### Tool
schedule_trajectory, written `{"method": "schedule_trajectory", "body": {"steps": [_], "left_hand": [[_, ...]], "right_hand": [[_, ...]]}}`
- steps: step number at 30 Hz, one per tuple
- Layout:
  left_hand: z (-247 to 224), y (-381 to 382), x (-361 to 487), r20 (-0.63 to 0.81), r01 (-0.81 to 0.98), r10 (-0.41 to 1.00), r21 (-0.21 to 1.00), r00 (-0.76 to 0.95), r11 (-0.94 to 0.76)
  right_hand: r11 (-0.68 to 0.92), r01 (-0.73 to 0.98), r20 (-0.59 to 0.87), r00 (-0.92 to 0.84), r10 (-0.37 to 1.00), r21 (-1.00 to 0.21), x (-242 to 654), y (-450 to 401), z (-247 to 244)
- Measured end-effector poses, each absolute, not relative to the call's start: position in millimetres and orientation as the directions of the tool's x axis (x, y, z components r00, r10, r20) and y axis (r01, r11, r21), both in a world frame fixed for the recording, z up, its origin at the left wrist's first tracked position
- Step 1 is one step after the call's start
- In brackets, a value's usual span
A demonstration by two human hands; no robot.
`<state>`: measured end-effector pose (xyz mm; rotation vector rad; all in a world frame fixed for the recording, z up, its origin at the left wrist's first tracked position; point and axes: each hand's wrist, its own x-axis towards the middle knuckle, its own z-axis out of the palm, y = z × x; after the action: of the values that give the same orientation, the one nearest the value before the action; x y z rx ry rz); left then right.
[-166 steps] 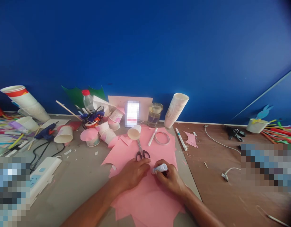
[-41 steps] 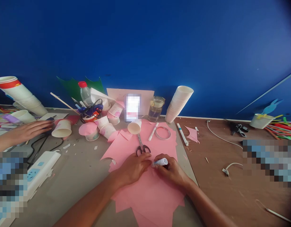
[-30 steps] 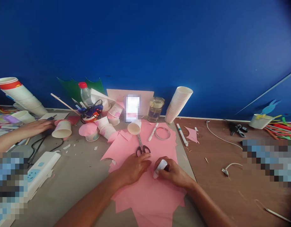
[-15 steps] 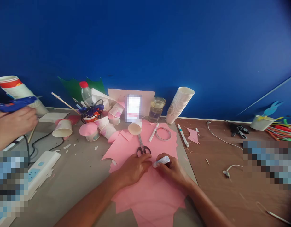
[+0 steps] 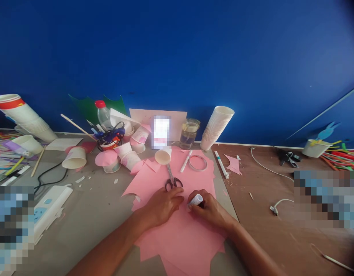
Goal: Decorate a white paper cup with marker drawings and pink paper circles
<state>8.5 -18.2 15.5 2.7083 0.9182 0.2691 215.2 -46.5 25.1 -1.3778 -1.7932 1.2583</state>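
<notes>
Sheets of pink paper (image 5: 182,245) with cut, jagged edges lie in front of me. My left hand (image 5: 162,207) rests on the paper with its fingers laid out over it, just below the handles of the scissors (image 5: 172,181). Between the fingers of my right hand (image 5: 209,211) is a white marker (image 5: 196,199), its blunt end tilted up toward me; the tip is hidden by the hand. A second white marker (image 5: 186,161) and a roll of tape (image 5: 198,163) lie on the paper farther back. Beside them a paper cup (image 5: 163,156) lies on its side.
Cups trimmed with pink paper (image 5: 130,159) cluster at the back left. A lit phone (image 5: 161,132), a glass jar (image 5: 189,133) and a tall cup stack (image 5: 217,128) stand along the blue wall. A power strip (image 5: 51,203) lies left; cables (image 5: 276,209) lie right.
The marker in my right hand has tipped more upright. At the far left, another person's hand with a blue glue gun has left the view, uncovering a cup and coloured sticks.
</notes>
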Motion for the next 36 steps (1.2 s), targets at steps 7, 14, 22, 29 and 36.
{"method": "schedule_trajectory", "body": {"steps": [7, 14, 22, 29, 36], "left_hand": [[8, -16, 7, 0.040, 0.564, 0.602, 0.309, 0.797, -0.766], [14, -16, 7, 0.033, 0.558, 0.607, 0.357, 0.794, -0.749], [13, -16, 9, 0.068, 0.539, 0.595, 0.350, 0.801, -0.766], [11, -17, 8, 0.061, 0.559, 0.604, 0.314, 0.795, -0.768], [15, -16, 9, 0.002, 0.571, 0.599, 0.299, 0.801, -0.764]], "right_hand": [[-0.194, -0.196, -0.163, -0.165, 0.973, -0.961, 239, -37, 23], [-0.151, 0.012, -0.151, -0.163, 0.975, -0.988, 227, -39, 20], [0.012, 0.417, -0.111, -0.270, 0.956, -0.909, 209, -48, 26], [-0.153, 0.177, -0.207, -0.347, 0.915, -0.972, 220, -46, 30], [-0.217, -0.248, -0.186, -0.143, 0.972, -0.944, 235, -37, 22]]}}
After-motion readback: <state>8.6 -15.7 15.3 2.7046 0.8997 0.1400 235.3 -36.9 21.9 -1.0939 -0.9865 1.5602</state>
